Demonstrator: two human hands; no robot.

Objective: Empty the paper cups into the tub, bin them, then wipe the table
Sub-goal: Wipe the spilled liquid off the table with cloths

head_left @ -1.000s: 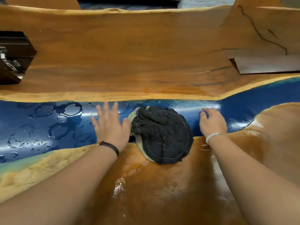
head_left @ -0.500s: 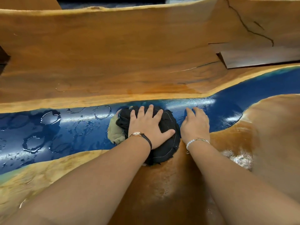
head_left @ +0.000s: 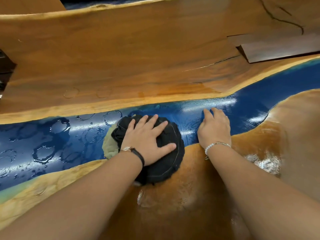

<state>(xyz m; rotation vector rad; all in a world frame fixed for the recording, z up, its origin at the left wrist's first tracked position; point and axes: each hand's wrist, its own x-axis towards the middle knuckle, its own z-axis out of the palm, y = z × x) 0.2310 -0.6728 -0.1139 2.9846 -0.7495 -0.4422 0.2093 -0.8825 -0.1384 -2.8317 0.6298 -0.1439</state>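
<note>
Table [head_left: 138,58]: wood slabs with a blue resin band [head_left: 251,108] running across; fills the view.
Paper cups: none in view, so the step is judged to be the wipe.
Water rings [head_left: 43,153]: cup-shaped wet circles crowd the left stretch of the band; two fainter ones on the far wood.
Cloth [head_left: 169,163]: dark, bunched, pale patch at its left edge; lies centre, across the band's near edge and the near wood.
Technique (judgement): keep the palm flat, push leftward through the rings in overlapping passes, and turn the cloth once it is soaked.
Left hand [head_left: 145,141]: flat, fingers spread, pressing down on top of the cloth; no pinch.
Right hand [head_left: 214,130]: just right of the cloth, not touching it; fingers loosely bent, tips resting on the band, holding nothing.
Wet sheen [head_left: 265,161]: glossy patch on the near wood, far right; needs a pass too.
</note>
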